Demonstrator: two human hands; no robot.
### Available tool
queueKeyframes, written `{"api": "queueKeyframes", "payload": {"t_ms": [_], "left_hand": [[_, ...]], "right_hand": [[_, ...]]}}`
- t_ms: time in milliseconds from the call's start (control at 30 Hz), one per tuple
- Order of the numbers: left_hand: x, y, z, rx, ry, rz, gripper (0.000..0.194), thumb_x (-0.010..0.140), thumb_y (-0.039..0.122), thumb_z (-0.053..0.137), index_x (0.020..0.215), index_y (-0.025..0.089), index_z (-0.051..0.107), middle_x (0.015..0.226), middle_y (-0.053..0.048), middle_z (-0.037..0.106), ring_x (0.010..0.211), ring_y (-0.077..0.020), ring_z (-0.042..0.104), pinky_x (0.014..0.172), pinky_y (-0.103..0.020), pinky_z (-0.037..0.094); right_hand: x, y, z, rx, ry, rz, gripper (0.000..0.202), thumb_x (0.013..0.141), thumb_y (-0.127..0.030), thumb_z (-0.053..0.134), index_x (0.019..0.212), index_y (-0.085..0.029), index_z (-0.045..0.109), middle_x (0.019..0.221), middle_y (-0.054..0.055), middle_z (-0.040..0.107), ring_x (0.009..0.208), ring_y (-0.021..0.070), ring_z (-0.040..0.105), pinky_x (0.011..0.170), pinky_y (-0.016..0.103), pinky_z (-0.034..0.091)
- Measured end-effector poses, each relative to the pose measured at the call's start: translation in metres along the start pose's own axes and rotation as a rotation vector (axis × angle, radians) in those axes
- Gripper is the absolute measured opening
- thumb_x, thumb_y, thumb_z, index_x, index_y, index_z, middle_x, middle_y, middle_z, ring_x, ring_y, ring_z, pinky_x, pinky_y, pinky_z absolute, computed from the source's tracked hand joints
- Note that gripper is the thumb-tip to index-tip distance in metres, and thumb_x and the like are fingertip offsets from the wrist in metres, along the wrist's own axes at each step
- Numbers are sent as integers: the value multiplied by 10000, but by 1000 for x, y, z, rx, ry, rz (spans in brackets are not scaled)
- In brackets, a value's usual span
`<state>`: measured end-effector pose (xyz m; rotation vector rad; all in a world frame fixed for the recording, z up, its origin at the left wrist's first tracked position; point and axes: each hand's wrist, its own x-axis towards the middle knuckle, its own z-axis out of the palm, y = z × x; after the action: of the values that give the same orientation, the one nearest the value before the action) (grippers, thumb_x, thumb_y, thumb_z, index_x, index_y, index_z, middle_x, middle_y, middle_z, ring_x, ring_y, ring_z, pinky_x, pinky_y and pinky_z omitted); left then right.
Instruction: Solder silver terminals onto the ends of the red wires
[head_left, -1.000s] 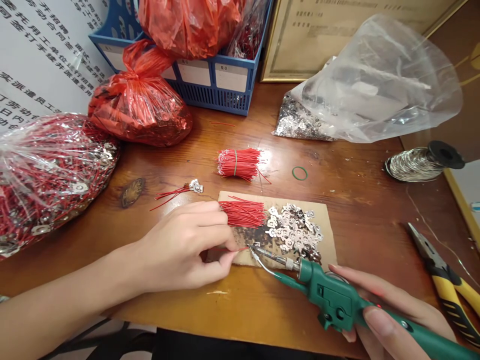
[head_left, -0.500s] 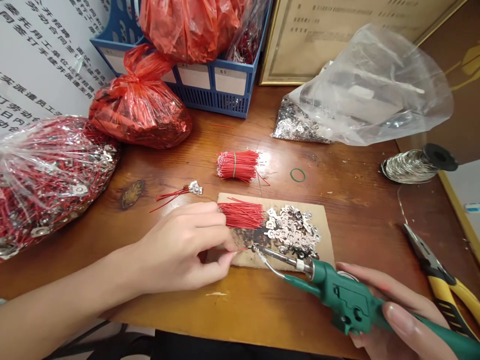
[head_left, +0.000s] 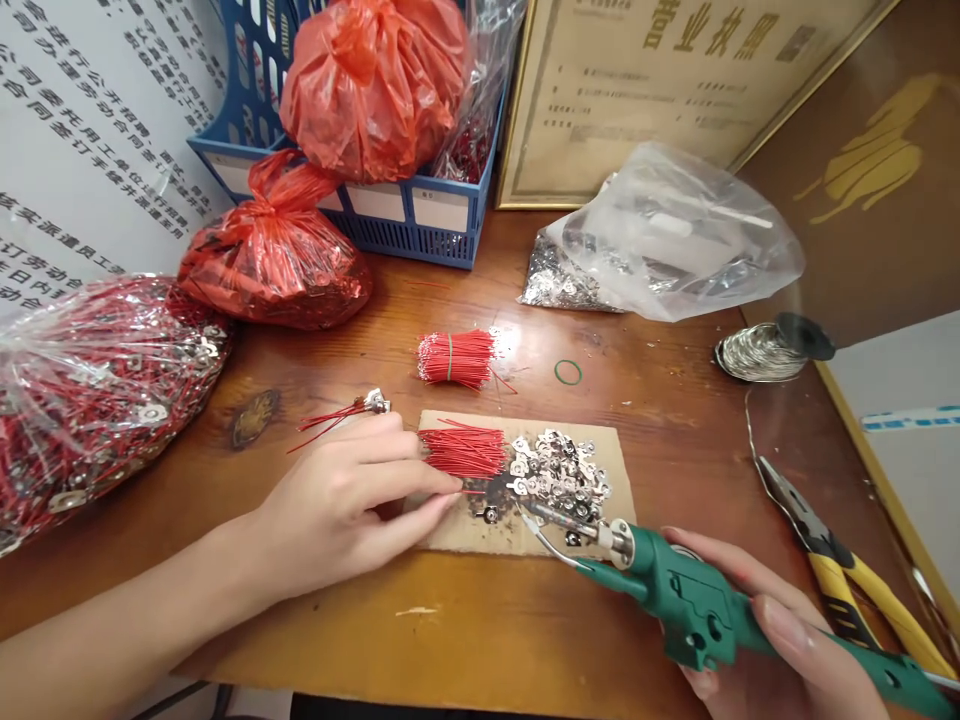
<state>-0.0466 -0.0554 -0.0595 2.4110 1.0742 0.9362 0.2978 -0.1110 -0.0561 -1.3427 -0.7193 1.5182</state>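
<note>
The person's left hand (head_left: 360, 500) is nearly closed, thumb and forefinger pinching one red wire (head_left: 475, 491) over the cardboard (head_left: 457, 536), beside the wire pile (head_left: 465, 450). The right hand (head_left: 795, 650) wraps the green soldering iron (head_left: 694, 595), tip near the metal tabs (head_left: 559, 475).

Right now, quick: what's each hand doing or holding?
Left hand: thumb and finger close together at a red wire; whether they grip it cannot be told.
Right hand: closed around the green soldering iron.
</note>
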Motion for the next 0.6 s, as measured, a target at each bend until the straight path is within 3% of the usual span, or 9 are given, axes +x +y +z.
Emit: {"api": "queueKeyframes", "payload": {"t_ms": [100, 167, 300, 400, 533, 600], "left_hand": [[1, -2, -2, 56, 34, 6, 150, 1017, 102, 717, 1113, 191, 791, 707, 41, 562, 648, -127, 481, 648, -288, 375], [0, -4, -2, 103, 58, 15, 170, 1034, 110, 705, 1159, 189, 789, 697, 45, 525, 640, -128, 470, 644, -284, 374], [-1, -9, 5, 177, 42, 16, 229, 1078, 126, 637, 1271, 162, 755, 746, 24, 577, 685, -137, 514, 682, -285, 410], [1, -9, 7, 187, 53, -31, 282, 1098, 158, 592, 1351, 145, 714, 780, 14, 592, 713, -142, 541, 743, -296, 449], [6, 14, -4, 52, 98, -89, 280, 1053, 143, 608, 1300, 203, 727, 733, 43, 553, 634, -107, 527, 653, -245, 436], [6, 38, -8, -136, -20, -148, 220, 1046, 140, 594, 1151, 251, 752, 737, 44, 605, 603, -89, 556, 594, -209, 439]], "right_hand": [[0, 4, -2, 1, 50, -4, 401, 856, -542, 820, 1076, -218, 901, 1010, 185, 828, 487, 172, 621, 432, 311, 532], [0, 4, 0, 14, 34, -14, 409, 847, -548, 828, 1071, -214, 903, 944, 170, 822, 482, 167, 610, 429, 305, 521], [-2, 0, 10, 67, 45, 9, 434, 774, -566, 892, 1047, -229, 913, 766, 107, 774, 482, 144, 593, 443, 261, 490], [-6, -1, 15, 117, 135, 62, 473, 699, -587, 941, 1016, -236, 915, 880, 112, 804, 516, 123, 587, 458, 237, 458], [-2, 7, 7, 163, 31, -37, 407, 804, -527, 885, 1087, -236, 907, 955, 132, 817, 524, 125, 601, 480, 243, 475], [3, 9, 0, 209, -76, -79, 439, 879, -540, 802, 1154, -210, 896, 985, 163, 821, 576, 171, 648, 509, 276, 508]]}}
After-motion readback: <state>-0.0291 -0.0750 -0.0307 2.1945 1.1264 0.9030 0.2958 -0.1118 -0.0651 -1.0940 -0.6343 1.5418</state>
